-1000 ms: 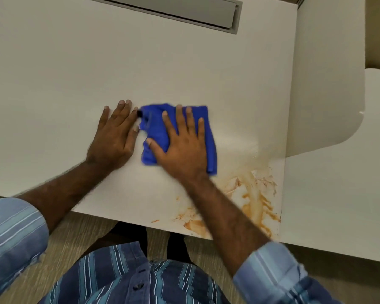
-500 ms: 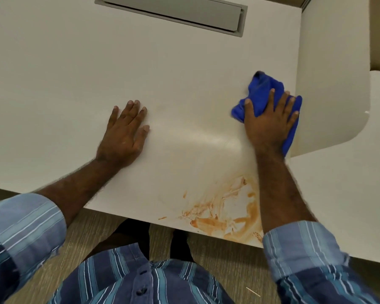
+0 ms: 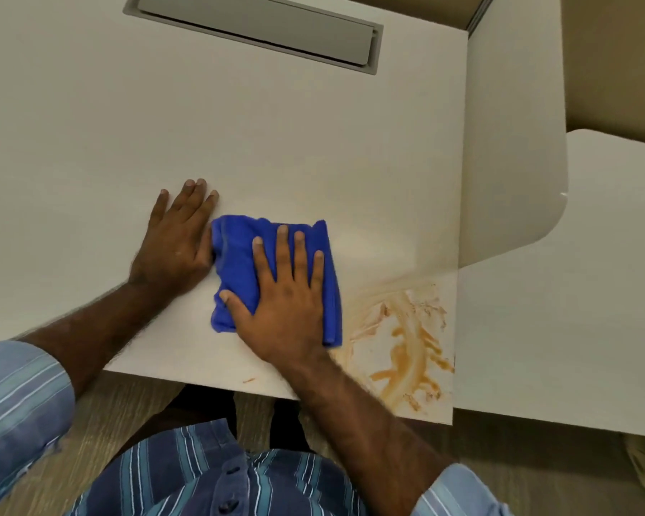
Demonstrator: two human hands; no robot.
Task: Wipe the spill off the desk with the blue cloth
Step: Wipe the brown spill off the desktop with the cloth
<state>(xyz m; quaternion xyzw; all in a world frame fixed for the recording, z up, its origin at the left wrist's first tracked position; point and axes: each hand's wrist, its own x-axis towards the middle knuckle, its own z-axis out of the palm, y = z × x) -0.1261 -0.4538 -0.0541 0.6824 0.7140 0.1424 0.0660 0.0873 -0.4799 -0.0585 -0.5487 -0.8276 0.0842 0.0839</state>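
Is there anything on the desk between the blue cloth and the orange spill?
Nothing visible. The blue cloth lies under the right hand, with bare desk between it and the spill at its right.

The blue cloth (image 3: 239, 262) was carried from the far right of the desk (image 3: 90, 124), where it had been bunched against the side panel (image 3: 514, 135) half a second before, back to the middle, just left of the spill (image 3: 406, 340). It was flattened again under the right hand (image 3: 283, 303), fingers spread. Its left edge was brought against the left hand (image 3: 176, 240). The spill's streaks were found rearranged into a curved band near the desk's right corner.
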